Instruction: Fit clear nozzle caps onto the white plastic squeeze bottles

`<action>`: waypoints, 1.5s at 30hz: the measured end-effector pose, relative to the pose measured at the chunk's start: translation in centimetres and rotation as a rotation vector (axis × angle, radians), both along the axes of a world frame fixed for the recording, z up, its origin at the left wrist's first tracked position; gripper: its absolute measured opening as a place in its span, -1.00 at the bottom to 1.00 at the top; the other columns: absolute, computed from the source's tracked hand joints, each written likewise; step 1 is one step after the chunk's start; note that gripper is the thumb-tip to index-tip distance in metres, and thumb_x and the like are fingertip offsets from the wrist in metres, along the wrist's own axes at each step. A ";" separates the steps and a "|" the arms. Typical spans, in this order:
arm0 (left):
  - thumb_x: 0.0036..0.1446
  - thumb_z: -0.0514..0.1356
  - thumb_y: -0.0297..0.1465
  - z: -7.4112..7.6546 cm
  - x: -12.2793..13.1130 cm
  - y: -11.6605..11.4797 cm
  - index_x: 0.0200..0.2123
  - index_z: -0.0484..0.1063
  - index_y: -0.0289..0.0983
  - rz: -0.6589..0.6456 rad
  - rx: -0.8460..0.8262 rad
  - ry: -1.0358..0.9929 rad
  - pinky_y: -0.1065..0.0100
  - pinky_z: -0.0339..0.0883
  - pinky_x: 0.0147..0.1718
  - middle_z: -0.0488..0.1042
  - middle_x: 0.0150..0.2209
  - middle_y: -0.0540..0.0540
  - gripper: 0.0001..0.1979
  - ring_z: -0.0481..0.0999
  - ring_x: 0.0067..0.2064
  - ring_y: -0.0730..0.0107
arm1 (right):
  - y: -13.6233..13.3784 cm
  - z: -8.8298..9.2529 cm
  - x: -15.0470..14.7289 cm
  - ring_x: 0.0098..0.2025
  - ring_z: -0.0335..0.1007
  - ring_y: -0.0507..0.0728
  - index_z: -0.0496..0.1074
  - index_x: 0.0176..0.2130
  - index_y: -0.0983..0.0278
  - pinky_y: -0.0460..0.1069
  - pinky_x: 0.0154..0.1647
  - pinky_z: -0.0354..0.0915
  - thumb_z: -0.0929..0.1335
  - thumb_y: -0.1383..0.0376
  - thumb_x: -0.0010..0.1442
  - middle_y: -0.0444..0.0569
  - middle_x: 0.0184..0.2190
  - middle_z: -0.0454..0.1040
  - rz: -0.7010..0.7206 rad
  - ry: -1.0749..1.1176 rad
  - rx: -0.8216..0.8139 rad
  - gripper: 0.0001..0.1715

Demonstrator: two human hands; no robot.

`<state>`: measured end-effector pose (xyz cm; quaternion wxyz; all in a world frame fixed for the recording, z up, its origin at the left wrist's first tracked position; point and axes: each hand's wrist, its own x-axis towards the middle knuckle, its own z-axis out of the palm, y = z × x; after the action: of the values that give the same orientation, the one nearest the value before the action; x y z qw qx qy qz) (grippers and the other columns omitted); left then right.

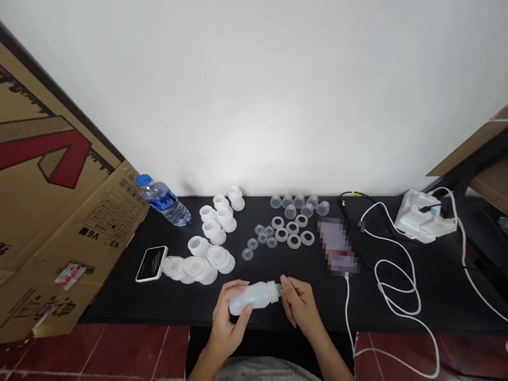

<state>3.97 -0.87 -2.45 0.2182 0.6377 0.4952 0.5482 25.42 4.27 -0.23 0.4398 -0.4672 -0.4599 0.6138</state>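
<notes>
My left hand (224, 318) is wrapped round a translucent white baby bottle (251, 297), tilted nearly on its side above the table's front edge. A collar ring sits on the bottle's neck. At that end, the fingers of my right hand (299, 306) pinch a clear bottle nipple (279, 289). Beyond my hands lie several loose nipples (262, 238), several collar rings (293, 241) and several clear domed caps (299, 201). Open white bottles (213, 232) stand to the left, and nearer me are bottles with tops fitted (199, 268).
On the black table (168, 303) are a water bottle (164, 200), a white-edged device (152, 263) and a pixelated phone (338, 247) on a white cable (411, 257). A power strip (425, 216) sits at right. A large cardboard box (50, 210) borders the left; a white wall (270, 82) stands behind.
</notes>
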 end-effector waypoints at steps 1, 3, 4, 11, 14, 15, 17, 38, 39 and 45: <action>0.46 0.26 -0.33 0.0 0.0 0.0 0.11 0.44 -0.18 0.005 -0.001 -0.006 0.00 0.56 0.06 0.58 0.11 -0.28 -0.79 0.62 0.13 0.02 | 0.0 -0.1 0.0 -0.80 -0.01 -0.09 0.20 -0.60 0.17 -0.13 -0.78 -0.16 0.32 -0.28 0.47 -0.27 -0.78 0.15 0.001 0.003 0.006 -0.17; 0.47 0.25 -0.31 0.1 0.0 0.0 0.10 0.45 -0.18 0.013 -0.002 -0.019 0.01 0.56 0.06 0.58 0.10 -0.28 -0.79 0.63 0.12 0.03 | 0.1 -0.3 0.0 -0.78 0.02 -0.08 0.25 -0.55 0.18 -0.15 -0.77 -0.11 0.31 -0.32 0.44 -0.27 -0.74 0.20 0.006 0.030 0.015 -0.19; 0.47 0.26 -0.30 0.0 0.0 0.1 0.10 0.45 -0.18 0.018 -0.001 -0.027 0.02 0.56 0.06 0.58 0.09 -0.28 -0.79 0.63 0.12 0.03 | 0.1 -0.4 -0.1 -0.77 0.05 -0.08 0.29 -0.49 0.18 -0.16 -0.77 -0.06 0.34 -0.33 0.42 -0.27 -0.70 0.23 0.013 0.053 0.018 -0.23; 0.48 0.25 -0.26 -0.3 0.0 0.1 0.10 0.45 -0.19 0.040 0.007 -0.065 0.03 0.56 0.05 0.58 0.09 -0.29 -0.78 0.63 0.13 0.01 | -0.2 -0.2 0.1 -0.31 0.45 0.08 0.49 0.13 0.11 -0.10 -0.50 0.45 0.66 0.02 0.17 -0.03 -0.09 0.54 0.059 0.178 0.102 -0.35; 0.49 0.23 -0.27 -0.2 -0.1 0.0 0.12 0.44 -0.19 0.013 -0.004 -0.044 0.02 0.56 0.05 0.58 0.09 -0.29 -0.77 0.62 0.13 0.01 | -0.2 0.2 0.4 -0.27 0.46 0.10 0.56 0.10 0.15 -0.06 -0.40 0.48 0.63 0.00 0.22 -0.01 -0.11 0.56 0.118 0.150 0.083 -0.43; 0.49 0.22 -0.28 -0.2 -0.2 0.0 0.12 0.45 -0.19 0.005 -0.009 -0.034 0.02 0.56 0.05 0.58 0.09 -0.29 -0.78 0.62 0.12 0.01 | -0.2 0.2 0.4 -0.30 0.45 0.09 0.59 0.05 0.17 -0.06 -0.40 0.46 0.63 -0.02 0.22 -0.03 -0.16 0.56 0.127 0.135 0.068 -0.47; 0.50 0.20 -0.29 0.0 -0.2 0.0 0.11 0.46 -0.19 -0.008 -0.018 -0.011 0.01 0.57 0.04 0.60 0.07 -0.28 -0.80 0.63 0.11 0.00 | -0.2 0.2 0.4 -0.36 0.42 0.07 0.59 -0.05 0.20 -0.07 -0.44 0.43 0.63 -0.06 0.19 -0.07 -0.25 0.54 0.124 0.103 0.042 -0.49; 0.26 0.43 -0.32 1.4 1.3 0.5 0.37 0.39 -0.17 -0.031 0.051 0.353 -0.01 0.68 0.00 0.70 -0.02 -0.23 -0.35 0.75 -0.05 -0.01 | 0.3 0.1 0.8 -0.32 0.56 0.21 0.68 -0.01 0.22 0.09 -0.34 0.55 0.39 -0.24 0.43 0.08 -0.26 0.66 -0.004 0.219 0.057 -0.37; 0.25 0.44 -0.29 1.4 1.4 0.5 0.37 0.38 -0.18 -0.007 0.039 0.354 -0.03 0.67 0.00 0.70 -0.03 -0.22 -0.34 0.75 -0.07 -0.01 | 0.6 0.4 1.2 -0.20 0.62 0.26 0.66 0.11 0.20 0.13 -0.25 0.58 0.38 -0.21 0.45 0.17 -0.07 0.70 0.027 0.223 0.066 -0.38; 0.28 0.39 -0.28 0.4 1.7 0.4 0.39 0.38 -0.17 0.096 0.051 0.331 0.05 0.69 -0.14 0.71 -0.09 -0.19 -0.35 0.76 -0.14 -0.01 | 6.4 3.2 3.8 0.35 0.44 0.38 0.38 0.47 -0.03 0.34 0.32 0.42 0.30 0.00 0.56 0.10 0.46 0.40 0.043 -0.406 0.423 -0.41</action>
<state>5.70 -0.49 -2.03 0.0906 0.7001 0.5402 0.4580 29.23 10.65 2.97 0.4134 -0.4684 -0.6662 0.4073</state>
